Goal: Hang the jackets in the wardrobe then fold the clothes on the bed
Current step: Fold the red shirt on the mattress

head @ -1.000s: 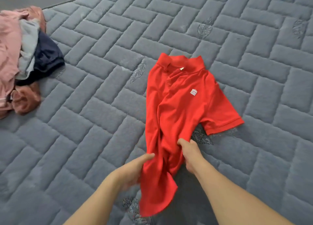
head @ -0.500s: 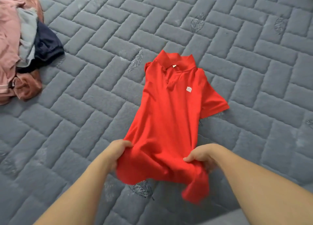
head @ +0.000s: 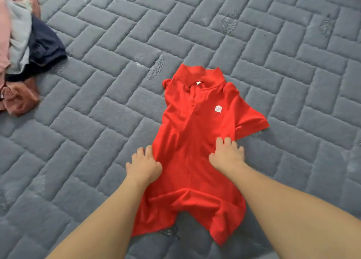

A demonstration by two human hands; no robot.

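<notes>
Nearest, the lower hem of the red short-sleeved polo shirt point(head: 192, 141) lies bunched and creased between the two forearms, on the grey quilted mattress with a brick-like stitch pattern point(head: 97, 112). Left hand point(head: 143, 166): knuckles up at the shirt's left edge, fingers curled against the cloth; whether it pinches fabric or only presses cannot be told. Right hand point(head: 227, 154): fingers bent, spread over the right side of the shirt body, pressing it down, nothing clearly gripped. Risk, as a judgement: folding over the rumpled hem and the tucked-under left sleeve would set creases and skew the fold; dragging could slide the shirt. Chest patch, white, reads roughly "MINI SO". Far left: heap of pink, pale grey, navy and rust clothes point(head: 21, 49), unfolded.
</notes>
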